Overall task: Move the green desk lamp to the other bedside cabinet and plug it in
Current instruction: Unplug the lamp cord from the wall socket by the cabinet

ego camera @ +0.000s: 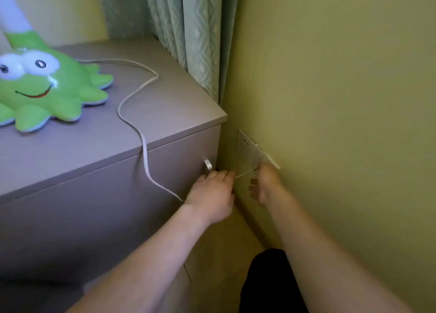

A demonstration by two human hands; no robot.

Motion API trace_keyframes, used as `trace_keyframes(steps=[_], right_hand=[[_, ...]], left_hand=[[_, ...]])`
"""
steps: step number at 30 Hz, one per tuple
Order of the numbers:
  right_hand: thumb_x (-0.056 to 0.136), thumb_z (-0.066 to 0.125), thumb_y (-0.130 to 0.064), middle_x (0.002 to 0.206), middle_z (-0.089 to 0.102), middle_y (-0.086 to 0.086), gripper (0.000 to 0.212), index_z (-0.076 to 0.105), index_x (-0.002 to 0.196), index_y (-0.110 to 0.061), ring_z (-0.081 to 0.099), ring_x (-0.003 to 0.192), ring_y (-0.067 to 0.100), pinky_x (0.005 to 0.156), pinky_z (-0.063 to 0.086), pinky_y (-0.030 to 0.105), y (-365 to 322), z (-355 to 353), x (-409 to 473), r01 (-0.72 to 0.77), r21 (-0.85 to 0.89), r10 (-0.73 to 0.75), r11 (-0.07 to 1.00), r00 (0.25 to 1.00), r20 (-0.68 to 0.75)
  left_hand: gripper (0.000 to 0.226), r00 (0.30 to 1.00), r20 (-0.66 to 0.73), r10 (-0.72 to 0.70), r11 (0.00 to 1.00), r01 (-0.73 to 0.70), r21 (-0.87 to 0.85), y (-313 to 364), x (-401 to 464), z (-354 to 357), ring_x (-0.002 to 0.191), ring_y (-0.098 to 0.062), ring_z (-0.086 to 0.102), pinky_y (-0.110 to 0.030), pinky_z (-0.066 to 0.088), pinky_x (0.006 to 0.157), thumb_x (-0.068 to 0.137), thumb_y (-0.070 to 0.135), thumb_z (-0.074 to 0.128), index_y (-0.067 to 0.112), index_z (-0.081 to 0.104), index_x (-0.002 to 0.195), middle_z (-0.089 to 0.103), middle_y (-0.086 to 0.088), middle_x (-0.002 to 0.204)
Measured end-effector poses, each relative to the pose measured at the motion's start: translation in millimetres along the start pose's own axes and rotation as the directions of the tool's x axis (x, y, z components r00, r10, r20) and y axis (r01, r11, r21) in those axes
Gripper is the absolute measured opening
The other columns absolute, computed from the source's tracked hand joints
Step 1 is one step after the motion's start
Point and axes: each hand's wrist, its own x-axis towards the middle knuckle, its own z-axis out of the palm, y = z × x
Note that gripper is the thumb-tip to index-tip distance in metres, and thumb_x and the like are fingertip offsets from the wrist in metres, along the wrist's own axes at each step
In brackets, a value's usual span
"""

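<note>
The green desk lamp (44,86), with a smiling cartoon face and big white eyes, stands on the top of the grey-brown bedside cabinet (165,114) at the left. Its white cord (132,95) snakes across the top and hangs over the front edge down to my left hand (212,194), which is closed around it. A short stretch of cord runs from there to my right hand (266,182), whose fingers pinch the plug end against the wall socket (250,147). The plug itself is hidden by my fingers.
The socket plate sits low on the yellow-green wall (342,100), just right of the cabinet. A pale green patterned curtain (188,29) hangs behind the cabinet in the corner. The cabinet drawer has a small white handle (208,165). Something dark (271,282) is at the bottom.
</note>
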Motion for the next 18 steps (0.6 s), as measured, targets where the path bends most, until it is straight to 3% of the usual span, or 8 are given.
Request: trace_keyframes(steps=[2,4,7,9,13,18], right_hand=[[0.096,0.033,-0.046,0.106,0.052,0.011,0.045,0.051,0.122,-0.013,0.049,0.096,0.026,0.083,0.04,0.035,12,1,8,-0.068,0.029,0.068,0.997,0.997,0.021],[0.095,0.035,-0.05,0.1,0.055,0.01,0.044,0.05,0.115,-0.014,0.051,0.096,0.027,0.083,0.041,0.036,17,1,12,-0.098,0.072,0.093,0.993,0.993,0.069],[0.097,0.036,-0.044,0.084,0.058,0.005,0.032,0.053,0.097,-0.018,0.057,0.081,0.021,0.069,0.045,0.032,16,5,15,-0.056,0.161,0.04,0.985,0.994,0.1],[0.097,0.037,-0.04,0.081,0.059,0.004,0.028,0.054,0.096,-0.018,0.056,0.072,0.018,0.064,0.046,0.03,14,8,18,-0.029,0.234,0.007,0.972,0.996,0.094],[0.098,0.038,-0.029,0.077,0.058,0.004,0.023,0.052,0.084,-0.017,0.054,0.068,0.016,0.08,0.044,0.033,9,7,37,-0.072,0.387,0.046,0.919,0.996,0.076],[0.097,0.039,-0.028,0.093,0.065,0.004,0.028,0.059,0.114,-0.019,0.057,0.082,0.018,0.068,0.044,0.028,14,22,51,0.001,0.408,0.028,0.913,0.997,-0.065]], left_hand=[[0.06,0.998,-0.058,-0.003,1.0,0.005,0.03,-1,0,8,0.133,-0.028,0.04,-0.043,0.038,0.105,0.093,0.031,0.041,0.015,0.027,0.149,0.042,-0.008,0.148],[0.056,0.995,-0.1,-0.012,0.999,0.015,0.029,0,1,11,0.127,-0.029,0.045,-0.044,0.043,0.098,0.094,0.027,0.04,0.015,0.03,0.147,0.048,-0.009,0.142],[0.048,0.989,-0.145,-0.034,0.999,0.039,0.029,4,0,12,0.114,-0.032,0.055,-0.042,0.048,0.084,0.093,0.021,0.042,0.014,0.04,0.14,0.058,-0.011,0.128],[0.038,0.972,-0.234,-0.037,0.999,0.045,0.028,1,5,14,0.103,-0.032,0.062,-0.04,0.05,0.073,0.092,0.018,0.044,0.014,0.049,0.13,0.064,-0.01,0.115],[0.017,0.949,-0.315,-0.013,0.999,0.022,0.024,-2,11,22,0.087,-0.034,0.067,-0.035,0.042,0.059,0.092,0.018,0.046,0.017,0.058,0.105,0.069,-0.007,0.096],[0.017,0.936,-0.346,-0.061,0.998,0.052,-0.034,-12,14,37,0.079,-0.034,0.066,-0.037,0.044,0.058,0.094,0.017,0.046,0.019,0.062,0.091,0.068,-0.006,0.086]])
